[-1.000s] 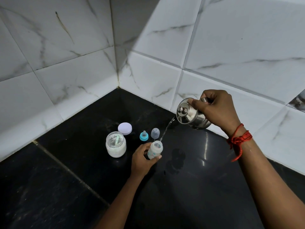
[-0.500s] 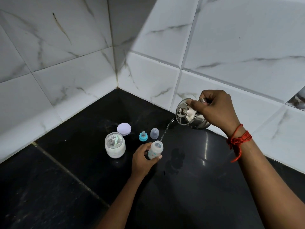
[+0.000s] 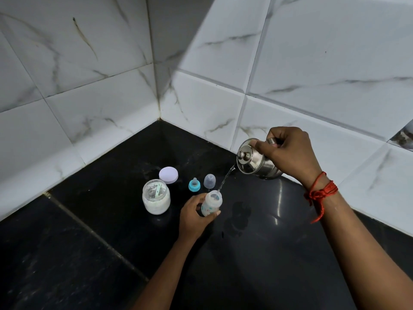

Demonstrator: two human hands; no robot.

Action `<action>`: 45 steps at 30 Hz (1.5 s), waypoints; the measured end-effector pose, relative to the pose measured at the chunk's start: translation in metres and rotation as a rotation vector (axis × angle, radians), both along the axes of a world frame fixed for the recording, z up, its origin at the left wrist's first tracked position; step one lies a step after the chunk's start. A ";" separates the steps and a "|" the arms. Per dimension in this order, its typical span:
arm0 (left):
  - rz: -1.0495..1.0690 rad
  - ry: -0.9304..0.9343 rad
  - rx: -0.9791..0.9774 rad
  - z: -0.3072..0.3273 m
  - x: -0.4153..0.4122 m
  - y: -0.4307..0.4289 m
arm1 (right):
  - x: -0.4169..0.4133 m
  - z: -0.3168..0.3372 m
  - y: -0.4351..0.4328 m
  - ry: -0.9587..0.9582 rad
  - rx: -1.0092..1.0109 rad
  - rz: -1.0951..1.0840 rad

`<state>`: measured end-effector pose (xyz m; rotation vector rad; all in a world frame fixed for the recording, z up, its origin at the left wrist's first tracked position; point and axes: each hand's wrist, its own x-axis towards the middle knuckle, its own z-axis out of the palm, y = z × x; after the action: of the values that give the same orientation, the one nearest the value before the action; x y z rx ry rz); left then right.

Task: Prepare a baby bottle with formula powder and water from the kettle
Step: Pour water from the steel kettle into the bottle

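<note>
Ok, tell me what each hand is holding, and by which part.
Left hand grips the baby bottle by its body; right hand holds the steel kettle by its handle.

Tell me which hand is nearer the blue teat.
Left. The left hand grips the bottle just in front of the blue teat; the right hand holds the kettle up, farther right.

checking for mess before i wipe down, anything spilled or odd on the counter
Yes: a wet patch glistens on the black counter just right of the baby bottle, and faint white residue sits beside the jar lid.
</note>
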<state>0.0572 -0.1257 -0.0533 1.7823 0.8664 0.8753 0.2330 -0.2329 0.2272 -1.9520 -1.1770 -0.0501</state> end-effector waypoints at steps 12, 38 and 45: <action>-0.007 -0.048 0.094 0.037 0.011 0.006 | -0.003 -0.010 0.002 -0.022 -0.034 0.011; 0.004 -0.046 0.092 0.050 0.010 0.004 | -0.002 -0.013 0.001 0.036 -0.007 0.011; -0.013 -0.064 -0.004 0.042 0.004 -0.002 | 0.007 -0.074 -0.002 0.546 0.119 -0.001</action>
<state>0.0614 -0.1275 -0.0110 1.7447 0.8143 0.9165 0.2402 -0.2345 0.1532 -1.7087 -0.7892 0.3817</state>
